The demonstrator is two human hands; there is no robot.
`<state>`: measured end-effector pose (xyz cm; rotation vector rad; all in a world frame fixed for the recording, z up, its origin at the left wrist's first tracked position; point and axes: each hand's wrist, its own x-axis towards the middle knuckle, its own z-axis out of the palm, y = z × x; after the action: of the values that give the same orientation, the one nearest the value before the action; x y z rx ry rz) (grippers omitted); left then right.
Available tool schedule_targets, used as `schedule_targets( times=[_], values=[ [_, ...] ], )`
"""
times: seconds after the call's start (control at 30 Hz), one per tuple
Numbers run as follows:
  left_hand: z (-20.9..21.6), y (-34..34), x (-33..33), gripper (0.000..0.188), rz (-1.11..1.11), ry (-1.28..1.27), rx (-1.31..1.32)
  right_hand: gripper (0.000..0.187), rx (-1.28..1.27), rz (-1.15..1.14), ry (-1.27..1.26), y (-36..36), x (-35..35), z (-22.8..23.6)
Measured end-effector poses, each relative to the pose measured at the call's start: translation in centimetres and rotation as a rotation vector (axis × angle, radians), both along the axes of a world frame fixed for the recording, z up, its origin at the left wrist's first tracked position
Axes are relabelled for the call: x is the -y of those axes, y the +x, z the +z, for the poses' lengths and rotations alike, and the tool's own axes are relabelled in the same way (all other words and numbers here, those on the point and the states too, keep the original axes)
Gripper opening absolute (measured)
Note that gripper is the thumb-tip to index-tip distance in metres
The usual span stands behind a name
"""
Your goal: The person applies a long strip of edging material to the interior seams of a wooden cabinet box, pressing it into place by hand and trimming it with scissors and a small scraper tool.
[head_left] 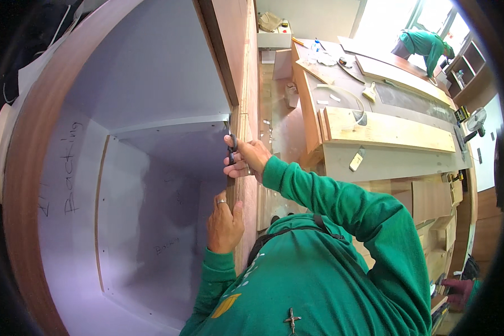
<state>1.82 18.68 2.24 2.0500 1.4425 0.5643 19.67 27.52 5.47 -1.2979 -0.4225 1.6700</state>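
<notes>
My right hand [251,158] is closed around a small pair of scissors [233,143] with dark handles, fingers through the loops. The tips point away from me, against the front edge [239,126] of a wooden cabinet, where a white shelf edge [168,120] meets it. Whether the blades are cutting anything is too small to tell. Nearer to me, my left hand [224,225], with a ring on one finger, grips the same cabinet edge, thumb on one side and fingers curled over the other. The cabinet's inside [151,213] is pale, with handwriting on its panels.
To the right stands a workbench [395,162] carrying wooden boards [389,130], a brush [369,92], a scraper [357,159] and a bottle [317,45]. A co-worker in green [423,45] bends over its far end. A fan [476,120] and loose panels [431,201] lie farther right.
</notes>
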Motion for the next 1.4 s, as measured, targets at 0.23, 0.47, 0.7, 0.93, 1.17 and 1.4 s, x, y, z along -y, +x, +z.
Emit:
schedule_targets(
  times=[0.23,0.47,0.7,0.93,1.17,1.4],
  values=[
    [-0.3,-0.1,-0.1,0.046,-0.012,-0.003,0.042,0.059,0.024,0.011,0.008,0.1,-0.6,0.3],
    [-0.9,-3.1,-5.5,0.025,0.012,-0.116,0.57,0.061,0.078,0.063,0.127,0.0,-0.2,-0.9],
    [-1.2,1.8,-16.9,0.018,-0.015,0.54,0.304,0.053,0.205,0.024,0.131,-0.5,-0.4,-1.2],
    [-4.5,5.2,-19.1,0.016,0.198,0.095,0.611,0.037,0.243,0.093,0.201,-0.6,-0.5,-1.7],
    [-4.2,6.2,-19.5,0.015,0.119,0.563,0.419,0.04,0.316,0.085,0.222,-0.4,-0.3,-1.3],
    [-4.6,5.9,-20.4,0.012,0.133,0.463,0.592,0.051,0.308,0.057,0.301,-0.2,-0.5,-2.9]
  ],
)
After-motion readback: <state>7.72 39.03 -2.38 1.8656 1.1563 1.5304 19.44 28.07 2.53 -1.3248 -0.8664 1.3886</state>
